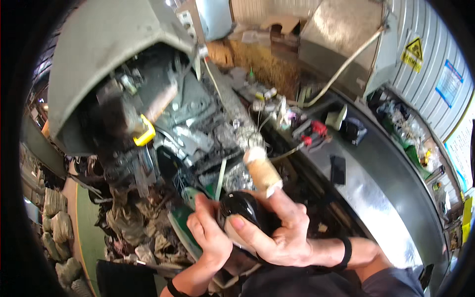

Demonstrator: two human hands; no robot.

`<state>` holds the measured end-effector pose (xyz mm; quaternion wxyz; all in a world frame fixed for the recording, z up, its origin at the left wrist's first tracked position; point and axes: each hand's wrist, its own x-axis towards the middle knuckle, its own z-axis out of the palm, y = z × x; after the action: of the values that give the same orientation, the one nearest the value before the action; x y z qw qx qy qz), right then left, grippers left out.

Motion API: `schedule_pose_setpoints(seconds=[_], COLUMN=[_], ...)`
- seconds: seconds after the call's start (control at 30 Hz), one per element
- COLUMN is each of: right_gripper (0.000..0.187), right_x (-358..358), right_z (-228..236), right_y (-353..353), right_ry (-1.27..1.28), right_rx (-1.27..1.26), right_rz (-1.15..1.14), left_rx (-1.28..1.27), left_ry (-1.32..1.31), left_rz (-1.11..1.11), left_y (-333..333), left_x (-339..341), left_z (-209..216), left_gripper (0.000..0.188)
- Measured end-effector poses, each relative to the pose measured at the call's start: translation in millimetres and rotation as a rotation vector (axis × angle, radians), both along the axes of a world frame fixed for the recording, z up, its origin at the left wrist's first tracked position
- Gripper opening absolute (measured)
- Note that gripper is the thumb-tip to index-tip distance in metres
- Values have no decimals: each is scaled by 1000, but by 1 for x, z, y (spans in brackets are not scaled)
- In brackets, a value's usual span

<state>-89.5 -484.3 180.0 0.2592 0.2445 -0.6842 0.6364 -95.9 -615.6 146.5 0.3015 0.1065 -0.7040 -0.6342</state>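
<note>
A glossy black rounded object (241,207) with a pale underside is held close to my body between both hands; its kind I cannot make out. My left hand (212,228) presses against its left side with curled fingers. Over its front lies the thumb of my right hand (282,230). The right index finger reaches forward to a cream-coloured cylinder with a white end (263,172), which looks like a wrapping or sleeve; how it joins the finger is unclear. Dark bands circle both wrists.
Ahead on the left, a grey hooded machine (118,64) holds dark scrap and a yellow part (145,131). To the right runs a metal surface (376,198) bearing a flat black rectangle (338,170) and red-handled tools (316,129). Crumpled rags (127,218) lie lower left.
</note>
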Motion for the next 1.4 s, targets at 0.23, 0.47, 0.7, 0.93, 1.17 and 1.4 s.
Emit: schedule_pose_setpoints(seconds=[0.23, 0.47, 0.7, 0.93, 1.17, 1.4], right_gripper=[71, 72, 65, 76, 74, 70], right_x=[3, 6, 27, 51, 80, 101], right_z=[40, 27, 3, 22, -3, -49], right_y=[49, 49, 65, 123, 208, 338], right_ry=[-466, -535, -541, -603, -511, -539], right_rx=[-268, -401, -322, -348, -479, -456], right_rz=[431, 331, 110, 77, -122, -161], left_rx=[675, 496, 668, 746, 519, 457], left_ry=[-137, -282, -276, -572, -443, -344], left_rz=[-893, -907, -929, -1310, -1164, -1357], left_y=[20, 9, 39, 71, 174, 312], left_x=[52, 52, 58, 38, 54, 38], left_z=[23, 9, -10, -9, -16, -37], left_gripper=[81, 70, 36, 65, 34, 42])
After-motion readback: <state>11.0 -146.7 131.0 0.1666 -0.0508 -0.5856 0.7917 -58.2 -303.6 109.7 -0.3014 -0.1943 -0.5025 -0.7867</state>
